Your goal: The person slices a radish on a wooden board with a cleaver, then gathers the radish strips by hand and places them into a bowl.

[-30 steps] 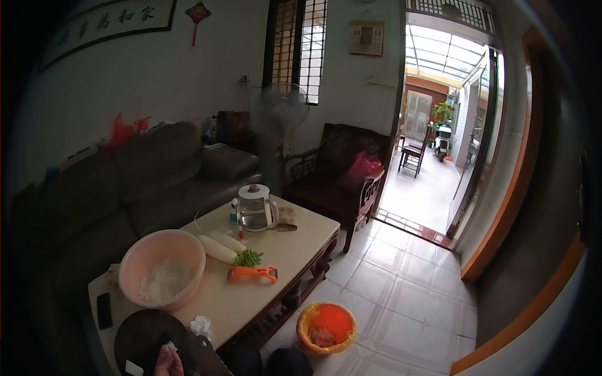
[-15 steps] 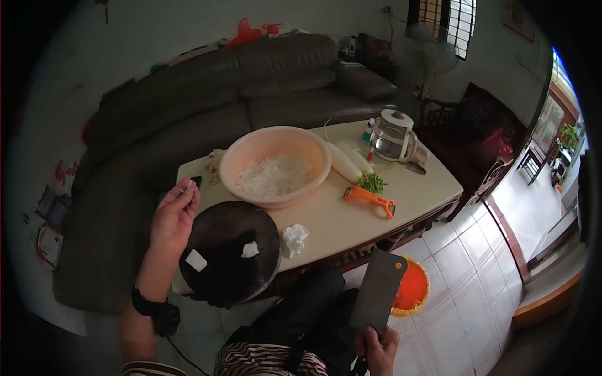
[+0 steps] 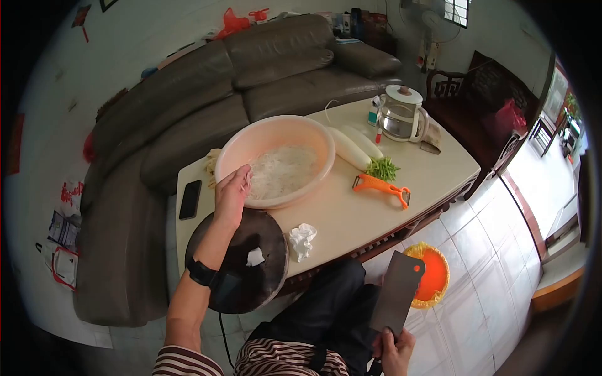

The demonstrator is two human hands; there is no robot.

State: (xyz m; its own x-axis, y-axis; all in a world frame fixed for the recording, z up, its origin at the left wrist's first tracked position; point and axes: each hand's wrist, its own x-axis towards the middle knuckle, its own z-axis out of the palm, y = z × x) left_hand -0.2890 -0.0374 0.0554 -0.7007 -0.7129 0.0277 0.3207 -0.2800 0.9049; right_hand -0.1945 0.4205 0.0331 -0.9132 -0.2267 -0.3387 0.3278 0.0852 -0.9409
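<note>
My left hand (image 3: 232,193) is at the near left rim of a large pale pink basin (image 3: 326,169), its fingers drawn together; whatever they hold is too small to make out. White shreds (image 3: 282,169) lie in the basin. Under my left forearm is a round dark chopping board (image 3: 269,276), bearing a white chunk (image 3: 255,257). Low on the right, my right hand (image 3: 395,354) grips a cleaver (image 3: 396,291) by its handle, the broad blade pointing up, beside an orange bin (image 3: 433,276).
On the table (image 3: 338,232) are crumpled tissue (image 3: 303,241), an orange peeler (image 3: 382,190), white radishes (image 3: 351,149) with green stems, a glass kettle (image 3: 399,116) and a phone (image 3: 190,199). A leather sofa (image 3: 200,119) stands behind; a wooden chair (image 3: 464,106) is at right.
My left hand has moved right from beside the board to the basin's rim. The forearm now crosses the board, hiding one white chunk. The right hand still holds the cleaver. The view has shifted slightly.
</note>
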